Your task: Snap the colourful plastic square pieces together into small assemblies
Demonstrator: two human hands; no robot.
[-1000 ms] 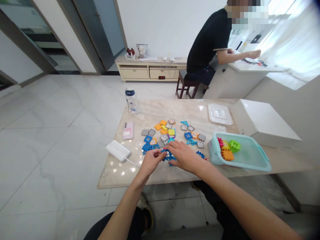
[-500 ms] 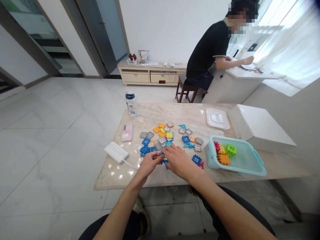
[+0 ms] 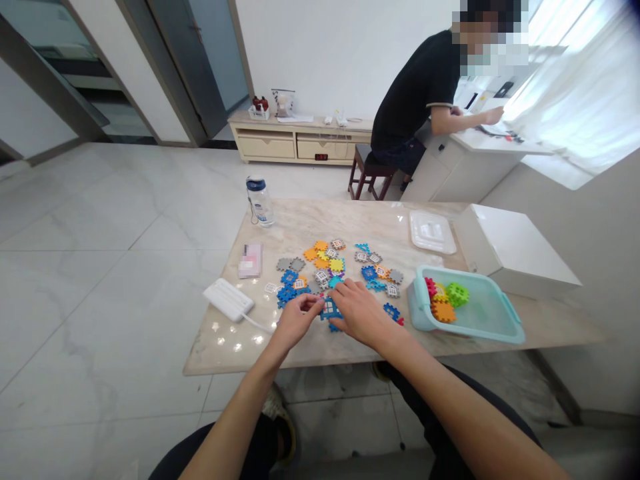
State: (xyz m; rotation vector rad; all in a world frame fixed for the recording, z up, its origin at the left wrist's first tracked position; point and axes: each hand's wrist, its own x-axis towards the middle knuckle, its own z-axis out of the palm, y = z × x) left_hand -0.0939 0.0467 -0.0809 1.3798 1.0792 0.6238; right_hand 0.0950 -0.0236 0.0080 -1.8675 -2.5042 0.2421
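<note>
A blue lattice piece [image 3: 329, 309] is between my two hands near the table's front edge. My left hand [image 3: 299, 319] pinches its left side, where a bit of red shows at the fingertips. The fingers of my right hand [image 3: 356, 312] are closed on its right side. Another blue piece [image 3: 335, 327] lies just below. Around the hands are flat toothed pieces: blue ones [image 3: 287, 295] to the left, a yellow one [image 3: 337, 265] and orange ones [image 3: 311, 254] beyond, grey ones [image 3: 395, 276] and a blue one [image 3: 391, 311] to the right.
A teal bin [image 3: 490, 320] holds red, orange, yellow and green pieces. Behind it are a clear lid [image 3: 433, 232] and a white box [image 3: 525, 243]. A bottle [image 3: 260, 203], pink packet [image 3: 251, 261] and white power strip [image 3: 228, 300] are at left. A person [image 3: 417, 100] sits beyond.
The camera view has shifted slightly. My hands have moved a little apart, and more of the blue lattice piece shows between them.
</note>
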